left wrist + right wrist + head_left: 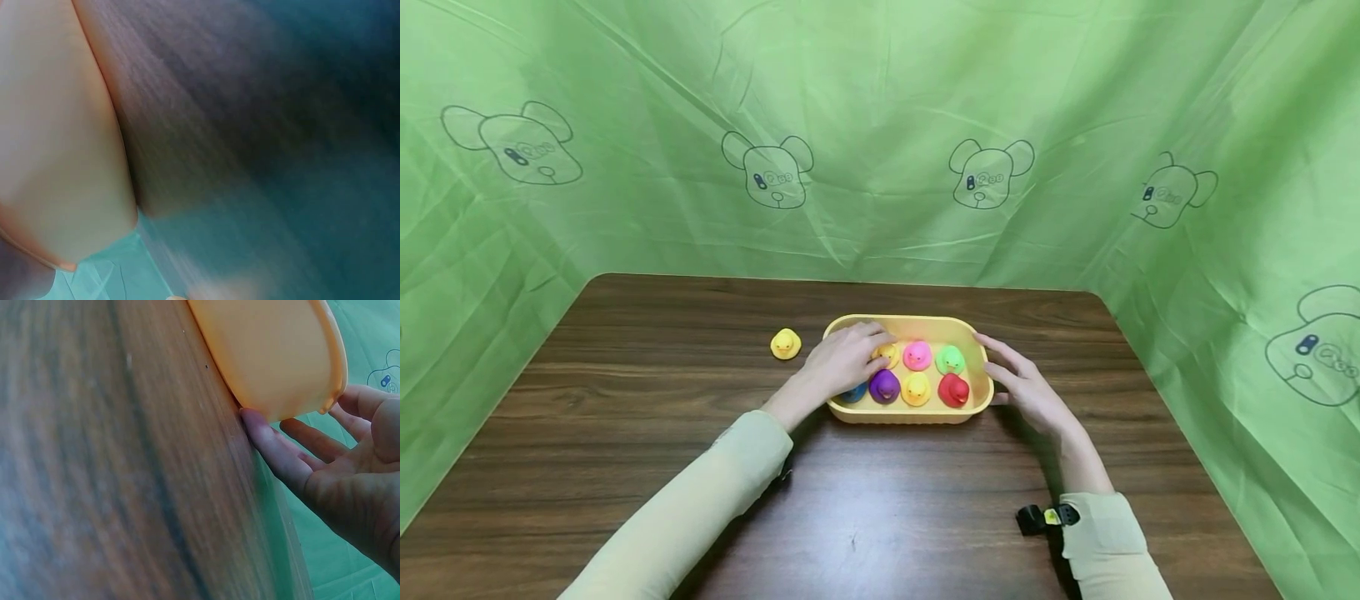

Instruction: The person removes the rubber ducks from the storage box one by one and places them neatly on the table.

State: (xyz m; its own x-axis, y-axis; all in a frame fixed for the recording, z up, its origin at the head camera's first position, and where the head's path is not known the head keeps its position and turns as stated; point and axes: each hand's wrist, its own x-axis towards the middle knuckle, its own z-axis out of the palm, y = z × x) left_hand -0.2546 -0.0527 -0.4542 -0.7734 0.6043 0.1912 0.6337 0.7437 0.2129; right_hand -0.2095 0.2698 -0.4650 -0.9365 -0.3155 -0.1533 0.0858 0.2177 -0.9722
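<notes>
Left hand [847, 354] curves over a yellow toy duck [889, 357] (can't tell if gripping), right hand [1030, 392] loosely spread, touching the oblong yellow plastic tub [910, 417] at 3 o'clock, seven ducks [916, 390] visible inside, another yellow duck [786, 345] at 9.

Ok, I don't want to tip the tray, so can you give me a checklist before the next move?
1. Tray flat on the table: ok, it looks level.
2. Right hand at the tray's right end: ok, fingers touch it.
3. Left hand clear of the tray: not ok, it reaches in over the left end.
4. Left hand's grip on the duck beside its fingertips: cannot tell.
5. All ducks inside: not ok, a loose yellow duck sits left of the tray.
</notes>
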